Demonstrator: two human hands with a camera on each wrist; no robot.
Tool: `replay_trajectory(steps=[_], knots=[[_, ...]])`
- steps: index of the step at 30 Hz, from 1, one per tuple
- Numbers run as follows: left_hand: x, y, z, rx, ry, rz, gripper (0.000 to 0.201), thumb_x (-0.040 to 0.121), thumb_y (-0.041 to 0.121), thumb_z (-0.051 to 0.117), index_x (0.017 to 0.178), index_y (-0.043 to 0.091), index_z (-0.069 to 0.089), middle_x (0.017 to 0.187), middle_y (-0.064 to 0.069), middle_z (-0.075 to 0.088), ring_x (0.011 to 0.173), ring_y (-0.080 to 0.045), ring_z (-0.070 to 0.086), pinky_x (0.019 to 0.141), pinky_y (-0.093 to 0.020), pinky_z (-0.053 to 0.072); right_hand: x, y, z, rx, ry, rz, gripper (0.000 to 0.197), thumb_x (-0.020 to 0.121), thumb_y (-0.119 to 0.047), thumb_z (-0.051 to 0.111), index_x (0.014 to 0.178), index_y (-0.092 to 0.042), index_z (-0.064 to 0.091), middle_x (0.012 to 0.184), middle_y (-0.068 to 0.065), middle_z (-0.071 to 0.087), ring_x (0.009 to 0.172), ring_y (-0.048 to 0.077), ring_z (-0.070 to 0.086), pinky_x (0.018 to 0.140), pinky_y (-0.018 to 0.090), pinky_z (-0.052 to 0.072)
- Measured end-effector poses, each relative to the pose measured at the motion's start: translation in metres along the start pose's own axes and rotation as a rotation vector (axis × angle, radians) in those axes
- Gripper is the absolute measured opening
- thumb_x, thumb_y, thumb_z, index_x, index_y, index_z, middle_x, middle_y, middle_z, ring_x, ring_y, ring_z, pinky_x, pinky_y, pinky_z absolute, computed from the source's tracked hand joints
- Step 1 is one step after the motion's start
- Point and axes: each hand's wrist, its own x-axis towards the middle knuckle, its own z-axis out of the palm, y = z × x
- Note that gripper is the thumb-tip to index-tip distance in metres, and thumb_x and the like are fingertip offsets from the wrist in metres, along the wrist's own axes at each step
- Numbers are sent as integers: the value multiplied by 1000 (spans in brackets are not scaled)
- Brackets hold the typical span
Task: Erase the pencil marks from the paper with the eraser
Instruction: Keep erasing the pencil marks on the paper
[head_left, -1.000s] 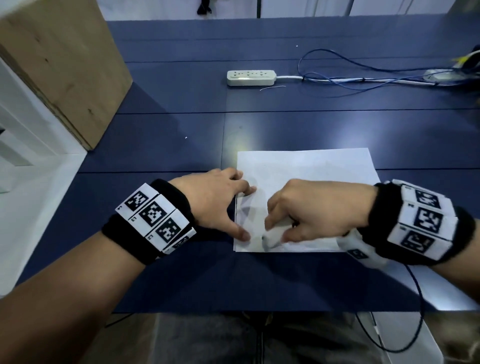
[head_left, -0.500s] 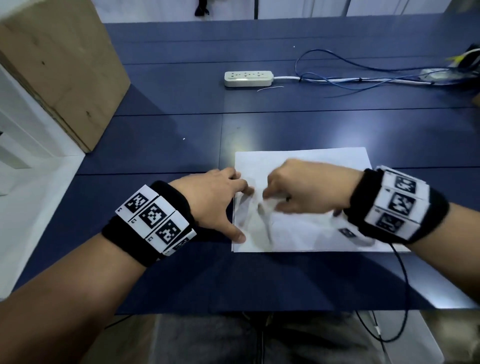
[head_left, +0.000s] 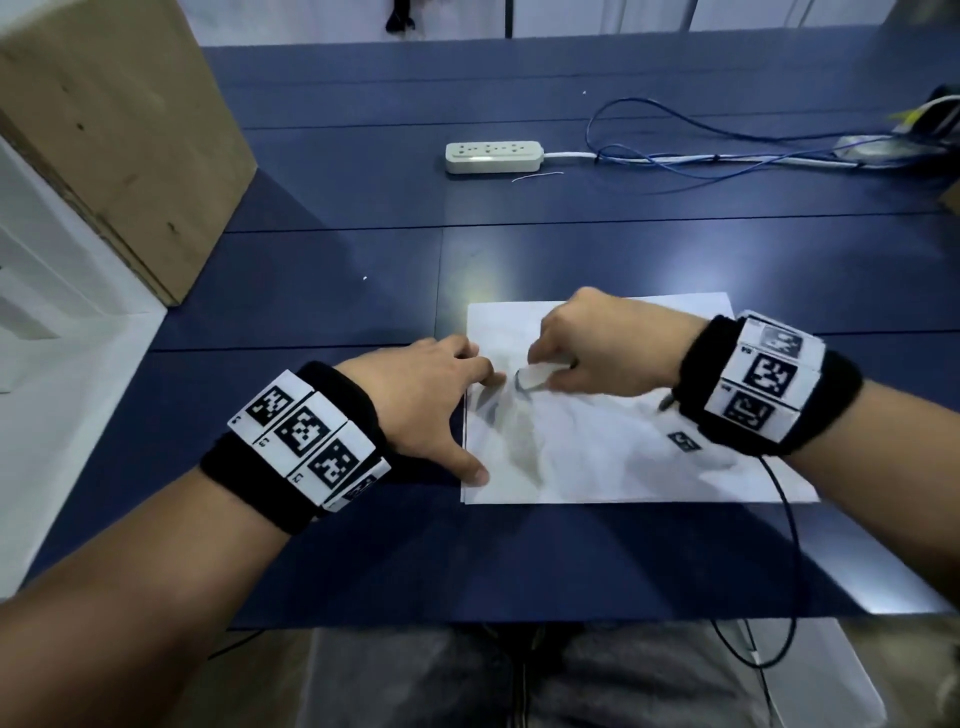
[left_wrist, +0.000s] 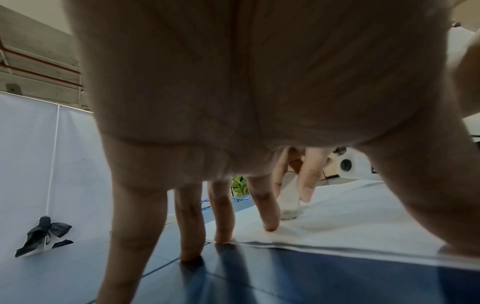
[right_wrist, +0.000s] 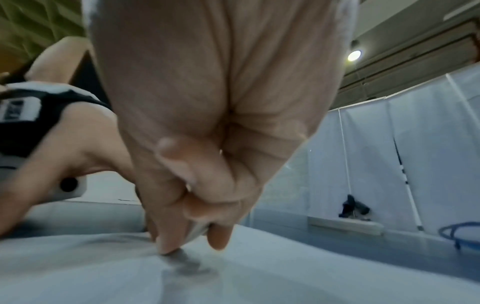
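Observation:
A white sheet of paper (head_left: 623, 457) lies on the dark blue table (head_left: 363, 312), with grey smudged pencil marks near its left side. My right hand (head_left: 587, 348) grips a white eraser (head_left: 537, 375), whose tip touches the paper's upper left area. In the right wrist view the eraser (right_wrist: 197, 232) shows between my curled fingers above a grey smudge. My left hand (head_left: 441, 400) lies spread, its fingers straight, pressing the paper's left edge. The left wrist view shows its fingertips (left_wrist: 270, 224) on the paper (left_wrist: 350, 216) and on the table.
A white power strip (head_left: 493, 157) with blue and white cables (head_left: 701, 156) lies at the far side of the table. A wooden box (head_left: 114, 130) stands at the far left. The table's near edge runs just above my lap.
My right hand has carried the eraser from the paper's lower left edge up and away from me to its upper left area. My left hand has stayed put.

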Motion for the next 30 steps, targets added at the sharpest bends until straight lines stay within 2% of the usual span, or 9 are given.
replay_trajectory(steps=[4,7,10,14,16,19,22,26,30], knots=[[0,0,1,-5,4,0,107,53,81,69,144,35,34,142,11,29,127,-16,39,102,-42,44,-13,-15,2,-75,-22,-122,18,80,-30,54,83,-17,67,83,5,66,79,28,59,71,39,51],[1,0,0,-13,-4,4,106,53,80,71,143,37,33,141,11,30,127,-15,38,103,-41,43,-38,-39,4,67,-193,-287,27,81,-31,58,102,-20,71,90,2,67,78,22,59,71,35,48],[2,0,0,-11,-6,4,106,52,80,70,142,36,34,140,11,30,126,-16,38,102,-42,44,-25,-29,4,50,-141,-225,21,82,-27,63,100,-20,72,89,2,69,81,23,61,72,32,48],[1,0,-1,1,-11,-4,108,52,82,69,144,36,33,141,12,29,127,-15,38,101,-42,45,0,2,-5,-32,8,21,19,87,-33,57,90,-19,70,83,3,67,82,28,58,71,40,52],[1,0,-1,3,-8,-5,108,52,82,69,143,36,33,141,12,29,127,-15,38,101,-42,45,-5,-2,0,-71,26,-33,18,84,-30,56,89,-19,69,85,3,66,83,27,58,72,41,52],[2,-1,1,-7,-1,0,107,51,81,69,142,38,34,140,12,30,126,-15,39,101,-41,45,-32,-25,8,68,-73,-239,18,79,-25,60,92,-19,71,88,0,66,79,19,59,71,29,48],[2,0,0,-9,-17,0,107,52,80,70,143,37,33,140,12,30,126,-14,38,102,-41,44,-40,-35,11,190,-204,-302,31,83,-26,68,113,-24,72,101,-6,69,86,8,55,71,15,37],[3,1,-2,14,-7,3,105,54,79,71,141,34,35,139,10,31,124,-17,40,101,-41,45,-14,-12,5,120,-77,-156,32,79,-32,67,111,-28,73,93,-4,73,80,16,64,75,28,51],[2,2,-2,14,-3,-4,107,53,80,70,143,34,33,140,10,31,125,-16,39,102,-41,44,-8,5,-3,140,-93,17,26,80,-40,61,103,-34,71,85,-8,69,63,19,68,58,34,57]])
